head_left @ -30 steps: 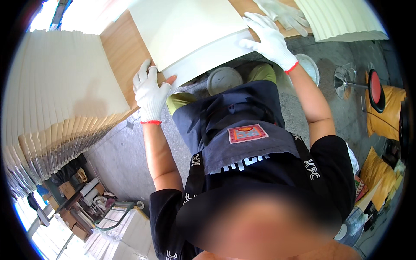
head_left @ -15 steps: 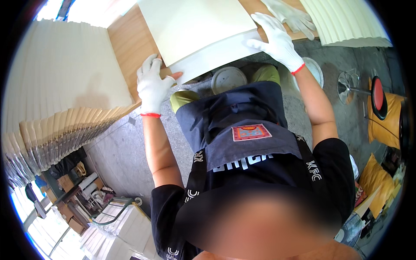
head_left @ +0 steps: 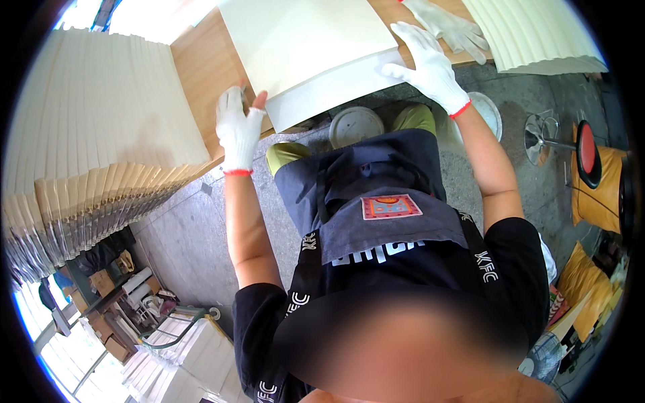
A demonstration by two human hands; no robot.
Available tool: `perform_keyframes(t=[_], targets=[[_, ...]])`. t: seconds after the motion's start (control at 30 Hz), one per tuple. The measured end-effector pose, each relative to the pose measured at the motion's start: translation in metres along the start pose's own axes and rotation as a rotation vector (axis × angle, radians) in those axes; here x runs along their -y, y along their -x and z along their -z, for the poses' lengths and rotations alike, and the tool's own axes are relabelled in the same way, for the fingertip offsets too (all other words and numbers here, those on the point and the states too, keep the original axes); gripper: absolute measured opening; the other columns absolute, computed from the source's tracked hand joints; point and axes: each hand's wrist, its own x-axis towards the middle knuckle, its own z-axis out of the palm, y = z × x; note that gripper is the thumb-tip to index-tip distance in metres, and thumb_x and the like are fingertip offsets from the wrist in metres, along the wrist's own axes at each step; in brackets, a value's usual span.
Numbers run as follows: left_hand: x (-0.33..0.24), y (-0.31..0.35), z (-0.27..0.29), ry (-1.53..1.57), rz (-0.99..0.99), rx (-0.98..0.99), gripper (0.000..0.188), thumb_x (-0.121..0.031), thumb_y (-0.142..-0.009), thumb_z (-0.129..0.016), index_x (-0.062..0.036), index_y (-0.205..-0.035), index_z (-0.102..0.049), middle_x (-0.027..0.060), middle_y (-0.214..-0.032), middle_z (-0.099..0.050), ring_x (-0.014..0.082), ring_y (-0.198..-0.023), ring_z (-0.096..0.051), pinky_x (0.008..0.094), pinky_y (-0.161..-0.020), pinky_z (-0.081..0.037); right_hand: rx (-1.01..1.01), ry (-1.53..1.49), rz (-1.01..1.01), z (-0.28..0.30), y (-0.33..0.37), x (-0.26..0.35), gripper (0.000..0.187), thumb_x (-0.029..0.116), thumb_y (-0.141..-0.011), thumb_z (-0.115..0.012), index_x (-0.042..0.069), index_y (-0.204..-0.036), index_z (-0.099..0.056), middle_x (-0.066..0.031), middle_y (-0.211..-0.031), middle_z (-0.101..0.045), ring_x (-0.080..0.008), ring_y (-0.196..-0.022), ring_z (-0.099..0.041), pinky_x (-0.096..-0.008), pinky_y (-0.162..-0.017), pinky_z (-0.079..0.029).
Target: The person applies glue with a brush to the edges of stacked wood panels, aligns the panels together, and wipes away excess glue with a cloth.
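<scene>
Both my hands wear white knit gloves with red cuffs. A large pale cream sheet or panel [head_left: 309, 47], with a white band [head_left: 336, 87] along its near side, lies on the wooden table [head_left: 205, 70]. At the left side of this panel is my left hand [head_left: 238, 131], fingers apart, the thumb tip bare and close to the panel's near left corner. My right hand [head_left: 430, 70] has its fingers stretched out and its thumb spread over the panel's near right corner. Neither hand grips anything. Beyond my right hand lies a loose white glove [head_left: 453, 30] on the table.
Tall stacks of pleated cream sheets stand at the left [head_left: 101, 101] and at the far right [head_left: 537, 33]. Lidded white buckets [head_left: 356, 124] are under the table's front edge. A red-seated stool [head_left: 587, 153] stands to the right. White stacked goods [head_left: 195, 356] and a cart are lower left.
My left hand has shifted slightly, its thumb lifting upward away from the panel's corner. My right hand stays almost in place, while the panel looks nearly unmoved.
</scene>
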Motion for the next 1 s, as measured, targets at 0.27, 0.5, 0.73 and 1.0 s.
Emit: perform_keyframes(t=[0.27, 0.5, 0.73, 1.0], targets=[[-0.008, 0.031, -0.004, -0.08, -0.118, -0.05, 0.039, -0.026, -0.075, -0.082, -0.0025, -0.103, -0.07, 0.0105, -0.136, -0.06, 0.0344, -0.119, -0.054, 0.042, -0.101, -0.044, 0.045, 0.211, 0.066, -0.005, 0.002, -0.008, 0.083, 0.067, -0.085, -0.062, 0.006, -0.141, -0.053, -0.0139, -0.154, -0.043, -0.0329, -0.144, -0.035, -0.0449, -0.119, -0.028], [-0.008, 0.031, -0.005, -0.13, -0.144, -0.055, 0.038, -0.029, -0.075, -0.082, -0.0035, -0.101, -0.07, 0.0105, -0.137, -0.06, 0.0346, -0.12, -0.053, 0.0424, -0.103, -0.042, 0.056, 0.177, 0.036, -0.004, 0.003, -0.008, 0.084, 0.067, -0.086, -0.061, 0.006, -0.142, -0.052, -0.0115, -0.155, -0.042, -0.0319, -0.145, -0.034, -0.0445, -0.12, -0.026], [-0.006, 0.033, -0.009, -0.156, -0.181, -0.084, 0.036, -0.029, -0.077, -0.081, -0.0047, -0.1, -0.069, 0.0104, -0.138, -0.059, 0.0349, -0.12, -0.054, 0.0434, -0.103, -0.042, 0.067, 0.207, 0.058, -0.004, 0.002, -0.009, 0.083, 0.067, -0.086, -0.06, 0.007, -0.143, -0.052, -0.0105, -0.155, -0.042, -0.0315, -0.146, -0.032, -0.0447, -0.12, -0.026], [-0.013, 0.032, -0.001, -0.213, -0.196, -0.086, 0.038, -0.028, -0.078, -0.082, -0.0049, -0.104, -0.066, 0.0115, -0.135, -0.06, 0.0354, -0.119, -0.055, 0.0432, -0.098, -0.047, 0.058, 0.204, 0.053, -0.005, 0.002, -0.009, 0.082, 0.066, -0.086, -0.062, 0.008, -0.143, -0.051, -0.0109, -0.155, -0.042, -0.03, -0.145, -0.033, -0.0443, -0.12, -0.027]])
